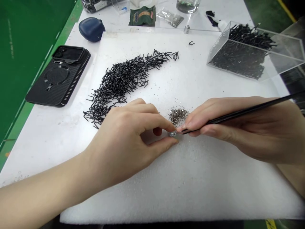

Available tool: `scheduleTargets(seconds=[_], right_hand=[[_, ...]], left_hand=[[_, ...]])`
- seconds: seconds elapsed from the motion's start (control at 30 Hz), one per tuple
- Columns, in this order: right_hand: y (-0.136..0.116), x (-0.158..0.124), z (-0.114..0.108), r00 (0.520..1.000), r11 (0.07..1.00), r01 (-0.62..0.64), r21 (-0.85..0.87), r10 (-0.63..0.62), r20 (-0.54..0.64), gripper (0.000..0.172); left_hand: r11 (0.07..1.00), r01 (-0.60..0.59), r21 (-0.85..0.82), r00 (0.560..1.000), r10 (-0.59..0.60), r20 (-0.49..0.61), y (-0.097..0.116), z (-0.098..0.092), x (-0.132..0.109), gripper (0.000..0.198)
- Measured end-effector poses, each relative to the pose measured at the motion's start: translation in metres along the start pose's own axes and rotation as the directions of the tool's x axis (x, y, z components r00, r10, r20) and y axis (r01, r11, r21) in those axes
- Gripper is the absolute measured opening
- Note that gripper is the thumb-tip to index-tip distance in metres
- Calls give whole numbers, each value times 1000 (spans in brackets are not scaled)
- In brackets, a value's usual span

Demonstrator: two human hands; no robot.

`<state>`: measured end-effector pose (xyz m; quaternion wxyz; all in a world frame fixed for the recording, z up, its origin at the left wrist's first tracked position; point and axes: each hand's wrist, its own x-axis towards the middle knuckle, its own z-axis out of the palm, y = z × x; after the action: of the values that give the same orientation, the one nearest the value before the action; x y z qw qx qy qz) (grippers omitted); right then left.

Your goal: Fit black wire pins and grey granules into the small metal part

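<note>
My left hand (128,133) pinches a tiny shiny silver piece (172,134) between thumb and index finger, just above the white foam sheet (166,197). In my right hand (233,127) is a pair of slim black tweezers (238,113), held like a pen. Their tips meet the silver piece, and my right index fingertip is close beside it. Right behind the fingertips lies a small heap of tiny metal bits (178,115). Beyond my left hand spreads a long pile of short, bent black pieces (124,78).
A clear box (252,60) of black pieces stands tilted at the right. On the left lie a black phone (58,74) and a dark blue rounded object (91,29). Along the back are a green packet (142,16), a clear bag (170,17) and a glass (187,5).
</note>
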<state>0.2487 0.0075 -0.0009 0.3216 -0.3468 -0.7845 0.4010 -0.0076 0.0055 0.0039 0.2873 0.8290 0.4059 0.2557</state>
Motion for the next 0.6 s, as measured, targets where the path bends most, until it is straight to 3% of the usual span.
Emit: scheduleTargets(seconds=[0.37,0.5,0.6], right_hand=[[0,-1,1,999,999,-36,10,36,-22,14],[-2,-1,-2,991,993,-76,94,85,-103,12],[-1,-2,-6,997,994,-76,76,77,-17,12]], left_hand=[[1000,12,-7,1000,-12,5,0,2,1,11],[1000,31,-8,998,-31,-47,1,2,2,6],[997,62,35,995,-59,-82,4,2,2,5]])
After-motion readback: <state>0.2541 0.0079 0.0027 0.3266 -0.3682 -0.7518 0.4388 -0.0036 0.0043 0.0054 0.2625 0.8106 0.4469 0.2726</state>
